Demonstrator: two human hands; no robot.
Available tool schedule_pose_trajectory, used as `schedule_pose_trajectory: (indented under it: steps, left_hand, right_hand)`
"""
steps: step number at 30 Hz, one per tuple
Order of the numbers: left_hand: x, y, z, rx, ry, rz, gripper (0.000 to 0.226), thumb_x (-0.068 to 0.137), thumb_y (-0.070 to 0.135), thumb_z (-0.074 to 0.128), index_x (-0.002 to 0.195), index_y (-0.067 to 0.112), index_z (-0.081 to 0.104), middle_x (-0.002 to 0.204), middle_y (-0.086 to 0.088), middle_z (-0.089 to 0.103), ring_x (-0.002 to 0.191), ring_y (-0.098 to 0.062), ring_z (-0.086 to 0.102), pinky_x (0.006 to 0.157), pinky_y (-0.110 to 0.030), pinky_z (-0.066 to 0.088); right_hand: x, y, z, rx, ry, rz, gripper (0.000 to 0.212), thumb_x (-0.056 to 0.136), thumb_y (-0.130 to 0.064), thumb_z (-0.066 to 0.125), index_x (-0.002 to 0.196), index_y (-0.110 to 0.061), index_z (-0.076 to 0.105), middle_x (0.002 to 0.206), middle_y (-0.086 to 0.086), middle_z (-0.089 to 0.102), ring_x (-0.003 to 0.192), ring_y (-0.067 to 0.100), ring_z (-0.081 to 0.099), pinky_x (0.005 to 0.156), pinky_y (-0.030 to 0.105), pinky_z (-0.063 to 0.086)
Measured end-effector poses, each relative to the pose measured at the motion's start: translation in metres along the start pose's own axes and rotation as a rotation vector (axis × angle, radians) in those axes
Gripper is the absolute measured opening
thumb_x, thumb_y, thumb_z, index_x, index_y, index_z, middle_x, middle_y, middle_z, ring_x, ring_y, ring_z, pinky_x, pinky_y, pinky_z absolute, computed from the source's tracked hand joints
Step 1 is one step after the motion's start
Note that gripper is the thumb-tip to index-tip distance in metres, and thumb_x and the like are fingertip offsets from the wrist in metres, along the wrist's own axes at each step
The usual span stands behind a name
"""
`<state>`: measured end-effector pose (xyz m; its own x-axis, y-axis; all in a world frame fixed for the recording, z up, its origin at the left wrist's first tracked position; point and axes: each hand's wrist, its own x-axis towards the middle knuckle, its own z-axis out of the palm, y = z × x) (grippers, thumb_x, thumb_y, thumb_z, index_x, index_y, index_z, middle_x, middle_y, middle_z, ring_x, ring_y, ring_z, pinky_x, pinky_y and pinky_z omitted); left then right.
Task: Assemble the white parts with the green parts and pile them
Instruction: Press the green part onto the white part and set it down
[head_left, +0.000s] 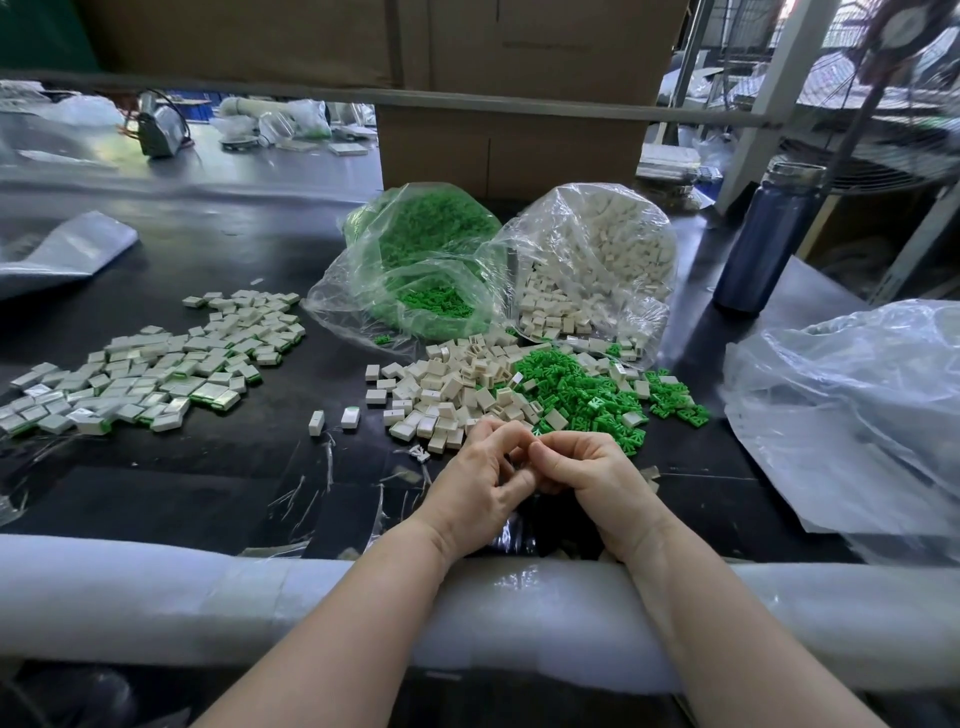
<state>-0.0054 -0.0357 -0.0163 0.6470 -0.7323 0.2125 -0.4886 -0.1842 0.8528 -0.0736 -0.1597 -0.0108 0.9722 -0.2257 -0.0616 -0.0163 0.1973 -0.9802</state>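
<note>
Whatever the curled left hand (480, 486) and right hand (587, 475) pinch is hidden.

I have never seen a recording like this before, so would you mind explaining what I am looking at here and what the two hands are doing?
There is no machine here: a person wears a camera on the head, so this one picture looks forward and down at their own bare hands. The left hand and right hand meet just above the black table, fingers curled together as if fitting a small piece; the piece itself is hidden between them. Just beyond the hands lie loose white parts and loose green parts, spilled from two clear bags, the green bag and the white bag. To the left is the pile of finished pieces, white with green showing at their edges. A dark bottle stands at the right.
</note>
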Motion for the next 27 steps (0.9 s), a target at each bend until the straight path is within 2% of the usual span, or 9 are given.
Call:
schedule_pose_trajectory:
  steps: [7,18,24,27]
  left_hand:
    - [-0.0007,0.0001,-0.0015,-0.064,0.006,-0.001,0.023,0.087,0.004,0.059,0.087,0.026,0.053,0.102,0.001,0.043,0.071,-0.008,0.047,0.075,-0.015,0.044]
    - [-0.001,0.0018,-0.0022,-0.071,-0.008,-0.009,0.024,0.086,0.005,0.06,0.084,0.027,0.053,0.102,0.002,0.043,0.071,-0.006,0.046,0.074,-0.013,0.043]
    - [-0.0017,0.0032,-0.0026,-0.066,-0.023,-0.016,0.023,0.086,0.004,0.059,0.084,0.026,0.053,0.104,0.0,0.043,0.073,-0.009,0.046,0.075,-0.013,0.044]
    - [-0.0019,0.0039,-0.0029,-0.052,-0.038,-0.02,0.017,0.086,0.004,0.059,0.088,0.021,0.054,0.106,-0.002,0.043,0.075,-0.011,0.046,0.078,-0.019,0.045]
  right_hand:
    - [-0.0013,-0.002,0.0009,0.029,-0.017,0.022,0.025,0.072,-0.018,0.062,0.085,0.003,0.067,0.074,0.015,0.064,0.062,0.016,0.062,0.062,0.022,0.053]
    - [-0.0007,-0.0004,-0.0014,0.015,-0.027,0.016,0.018,0.07,-0.021,0.066,0.077,-0.006,0.073,0.071,0.011,0.068,0.064,0.016,0.064,0.063,0.023,0.054]
    - [-0.0004,-0.0003,-0.0015,0.022,-0.028,0.016,0.016,0.071,-0.018,0.065,0.076,-0.005,0.073,0.068,0.009,0.069,0.061,0.013,0.065,0.058,0.019,0.053]
    - [-0.0007,-0.0003,-0.0017,0.005,-0.018,0.008,0.011,0.078,-0.01,0.062,0.077,-0.002,0.071,0.066,0.007,0.069,0.059,0.011,0.064,0.056,0.018,0.051]
